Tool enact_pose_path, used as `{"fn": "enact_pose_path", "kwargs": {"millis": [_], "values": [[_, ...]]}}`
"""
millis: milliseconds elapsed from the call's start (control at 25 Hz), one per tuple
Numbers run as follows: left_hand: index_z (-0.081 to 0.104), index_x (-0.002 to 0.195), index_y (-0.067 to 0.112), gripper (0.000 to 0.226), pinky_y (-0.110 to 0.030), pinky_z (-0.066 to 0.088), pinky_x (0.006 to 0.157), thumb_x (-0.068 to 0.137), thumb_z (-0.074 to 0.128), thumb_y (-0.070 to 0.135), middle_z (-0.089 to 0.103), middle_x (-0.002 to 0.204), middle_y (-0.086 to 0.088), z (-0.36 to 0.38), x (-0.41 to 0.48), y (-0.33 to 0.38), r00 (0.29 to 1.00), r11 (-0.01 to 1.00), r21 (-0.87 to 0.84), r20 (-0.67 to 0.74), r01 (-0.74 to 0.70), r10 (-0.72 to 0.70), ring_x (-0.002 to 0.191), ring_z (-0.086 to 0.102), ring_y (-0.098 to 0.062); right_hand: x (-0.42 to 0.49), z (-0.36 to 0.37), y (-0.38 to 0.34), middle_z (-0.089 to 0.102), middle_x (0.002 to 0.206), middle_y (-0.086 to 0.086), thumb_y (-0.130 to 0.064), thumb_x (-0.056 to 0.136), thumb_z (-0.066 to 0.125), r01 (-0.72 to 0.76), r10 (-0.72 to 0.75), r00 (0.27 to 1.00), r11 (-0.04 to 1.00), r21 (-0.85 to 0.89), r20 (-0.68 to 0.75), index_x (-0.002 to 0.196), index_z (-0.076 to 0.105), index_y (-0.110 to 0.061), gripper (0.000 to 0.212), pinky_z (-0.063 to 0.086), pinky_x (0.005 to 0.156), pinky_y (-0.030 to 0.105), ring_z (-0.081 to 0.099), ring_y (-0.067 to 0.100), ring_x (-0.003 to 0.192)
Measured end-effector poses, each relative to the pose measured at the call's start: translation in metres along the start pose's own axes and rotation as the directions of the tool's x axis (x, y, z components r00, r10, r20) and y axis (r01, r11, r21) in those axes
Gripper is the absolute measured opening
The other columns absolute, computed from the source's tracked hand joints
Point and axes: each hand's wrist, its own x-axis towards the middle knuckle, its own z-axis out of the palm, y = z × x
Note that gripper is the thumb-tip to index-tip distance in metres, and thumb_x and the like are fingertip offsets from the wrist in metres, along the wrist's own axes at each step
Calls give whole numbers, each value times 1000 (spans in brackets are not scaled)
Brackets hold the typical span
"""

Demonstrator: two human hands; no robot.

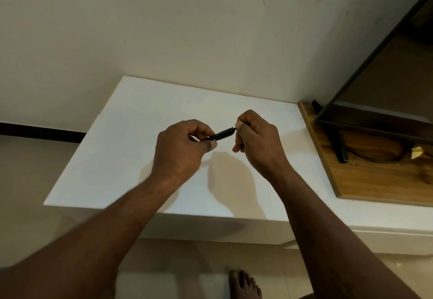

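Above the white tabletop, the left hand pinches a slim black plastic pen; the right hand pinches its end, likely uncapping. Next: a straight, steady pull apart.

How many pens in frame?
1. The black pen is over the white table: the left hand grips one end, the right hand pinches the other. Fingers hide both ends.
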Motion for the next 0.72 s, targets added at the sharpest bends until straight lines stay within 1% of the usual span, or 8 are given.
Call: {"fn": "enact_pose_path", "kwargs": {"millis": [40, 120, 280, 360, 440, 520, 640, 720], "values": [[78, 88, 29, 12, -28, 49, 68, 82, 86, 21, 75, 80, 12, 0, 0, 0, 1000, 1000, 0, 2, -1, 1, 77, 66, -13, 0, 1, 0, 64, 70, 6, -17, 100, 46, 5, -5, 1000, 1000, -14, 1, 85, 58, -16, 19, 55, 65, 42, 71, 14, 59], [79, 88, 29, 12, -27, 47, 67, 82, 86, 21, 75, 80, 12, 1, -1, 0, 1000, 1000, -2, 5, -1, 1, 76, 66, -12, -1, 2, 0, 61, 66, 1, -20, 100, 45, 4, -4, 1000, 1000, -26, -3, 81, 56, -18, 22, 56, 69, 49, 69, 12, 55], [79, 90, 29, 13, -28, 50, 68, 83, 86, 21, 74, 80, 12, 2, -2, 0, 1000, 1000, 7, 15, -7, 7, 77, 66, -13, 0, 4, -2, 59, 68, 20, -26, 105, 50, -25, 23, 999, 998, -50, -32, 78, 50, -2, 36, 56, 69, 52, 64, 11, 46], [79, 90, 30, 13, -27, 49, 67, 83, 86, 22, 74, 80, 13, 2, -1, -1, 1000, 1000, -1, 19, -7, 7, 75, 66, -12, 1, 4, -2, 59, 64, 19, -30, 106, 53, -51, 51, 998, 998, -29, -27, 77, 51, 2, 43, 54, 62, 45, 64, 12, 46], [78, 89, 31, 12, -25, 48, 65, 83, 86, 24, 74, 79, 14, 3, -1, -1, 1000, 1000, -4, 20, -2, 2, 71, 65, -8, 2, -1, -3, 62, 58, 8, -38, 107, 55, -73, 73, 997, 997, 29, -23, 71, 57, -1, 51, 50, 55, 29, 63, 12, 49], [78, 87, 32, 11, -22, 46, 62, 83, 86, 26, 74, 78, 13, 4, -1, -2, 999, 1000, -2, 33, 16, -15, 69, 64, -6, 5, -8, -2, 66, 61, 7, -49, 107, 54, -86, 90, 994, 994, 70, -56, 69, 62, -7, 57, 47, 50, 17, 62, 11, 51], [78, 86, 33, 7, -12, 42, 57, 84, 85, 30, 74, 77, 13, 5, -1, -4, 997, 999, -17, 67, 45, -44, 71, 64, -4, 10, -22, 4, 71, 65, 6, -50, 107, 54, -117, 120, 983, 993, 27, -138, 73, 66, -8, 55, 45, 47, 14, 63, 9, 50], [79, 85, 33, 4, -13, 43, 59, 85, 83, 33, 74, 77, 15, 4, 0, -5, 995, 998, -28, 83, 57, -54, 73, 65, -3, 14, -30, 10, 72, 65, 2, -47, 105, 59, -160, 154, 978, 986, -38, -140, 75, 67, -8, 50, 46, 48, 15, 65, 8, 50]]}}
